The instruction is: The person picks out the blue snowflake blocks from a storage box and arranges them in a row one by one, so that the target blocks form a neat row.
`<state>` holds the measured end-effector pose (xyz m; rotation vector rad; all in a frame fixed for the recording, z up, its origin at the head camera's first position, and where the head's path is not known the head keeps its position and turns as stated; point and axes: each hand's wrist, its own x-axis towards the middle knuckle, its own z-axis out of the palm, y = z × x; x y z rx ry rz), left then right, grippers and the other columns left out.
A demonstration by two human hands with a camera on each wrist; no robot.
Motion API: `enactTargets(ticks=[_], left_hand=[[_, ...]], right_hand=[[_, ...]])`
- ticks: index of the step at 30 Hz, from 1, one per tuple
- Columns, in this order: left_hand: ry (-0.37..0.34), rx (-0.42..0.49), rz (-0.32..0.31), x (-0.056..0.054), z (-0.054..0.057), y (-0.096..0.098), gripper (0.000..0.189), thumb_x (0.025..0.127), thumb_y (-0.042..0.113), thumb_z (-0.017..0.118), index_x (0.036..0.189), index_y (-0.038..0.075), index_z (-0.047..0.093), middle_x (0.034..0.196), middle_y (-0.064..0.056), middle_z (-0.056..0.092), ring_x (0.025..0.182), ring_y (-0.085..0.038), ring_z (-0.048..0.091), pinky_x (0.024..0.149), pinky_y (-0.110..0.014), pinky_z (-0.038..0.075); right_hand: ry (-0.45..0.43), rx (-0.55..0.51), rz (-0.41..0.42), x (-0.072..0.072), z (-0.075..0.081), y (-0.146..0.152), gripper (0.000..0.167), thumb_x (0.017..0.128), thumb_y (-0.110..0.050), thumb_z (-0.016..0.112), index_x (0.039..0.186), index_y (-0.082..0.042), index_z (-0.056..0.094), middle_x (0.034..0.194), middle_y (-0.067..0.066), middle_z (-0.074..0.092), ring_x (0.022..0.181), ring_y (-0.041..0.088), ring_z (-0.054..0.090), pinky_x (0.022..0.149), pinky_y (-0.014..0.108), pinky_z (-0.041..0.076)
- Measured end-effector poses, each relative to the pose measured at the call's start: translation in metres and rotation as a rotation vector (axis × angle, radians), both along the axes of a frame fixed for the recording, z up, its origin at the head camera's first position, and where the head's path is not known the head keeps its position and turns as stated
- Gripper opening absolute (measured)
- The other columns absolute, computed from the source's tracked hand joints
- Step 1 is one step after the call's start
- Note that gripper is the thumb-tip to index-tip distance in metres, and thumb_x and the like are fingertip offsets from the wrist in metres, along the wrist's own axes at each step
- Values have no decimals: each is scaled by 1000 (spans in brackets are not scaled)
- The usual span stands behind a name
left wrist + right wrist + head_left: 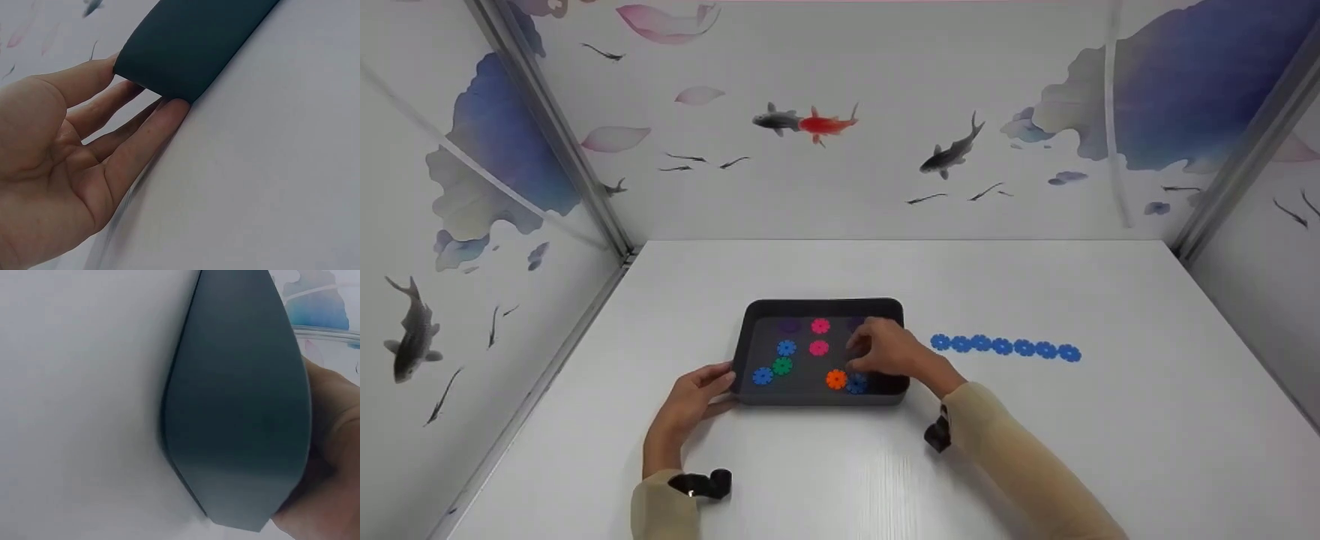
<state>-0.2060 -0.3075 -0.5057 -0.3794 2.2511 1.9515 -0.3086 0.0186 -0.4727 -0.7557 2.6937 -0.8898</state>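
a beige right sleeve [1027, 465] and a beige left sleeve [664, 506] come in lowest, each with a small black device [937, 435] at the cuff. the right hand [894, 349] bends its fingers over the right part of a dark tray [825, 400]; a gap shows between thumb and forefinger, but the tray wall hides the tips from the wrist view, so i cannot tell whether they pinch anything. the left hand [688, 399] has its fingers extended and apart, touching the tray at its near left corner.

inside the tray lie flower-shaped pieces: an orange piece [835, 379] beside a dark blue piece [856, 384] just under the right hand, two pink pieces [818, 348] in the middle, a green piece [782, 366] between two blue pieces [763, 376] on the left, and dark purple pieces [789, 325] along the far side, one partly hidden by the right hand.

right of the tray, seven blue pieces form a touching row [1003, 346] on the white table [810, 465]. beyond, painted fish [829, 124] mark the wall [885, 60].
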Motion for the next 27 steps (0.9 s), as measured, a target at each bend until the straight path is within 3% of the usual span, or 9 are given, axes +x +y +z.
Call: enactTargets(ticks=[8, 18, 27], left_hand=[[-8, 0, -2, 0, -1, 0, 47, 101, 17, 60, 144, 0, 50, 147, -23, 51, 136, -36, 51, 106, -43, 54], [-10, -2, 2, 0, -2, -2, 48, 100, 19, 62, 144, 2, 51, 147, -22, 51, 136, -35, 51, 106, -43, 54], [-2, 5, -4, 1, -1, -1, 48, 101, 20, 62, 144, 2, 51, 148, -21, 50, 136, -33, 51, 106, -43, 54]], right_hand=[[9, 64, 161, 3, 4, 11, 36, 78, -30, 87, 106, -10, 76, 101, 3, 63, 94, 16, 56, 85, 33, 58], [101, 181, 230, 8, -2, 15, 28, 81, -26, 84, 107, -17, 78, 110, 4, 66, 102, 19, 51, 90, 36, 56], [137, 171, 221, 8, -6, 14, 25, 82, -27, 84, 105, -18, 79, 106, 5, 66, 100, 19, 50, 89, 38, 54]])
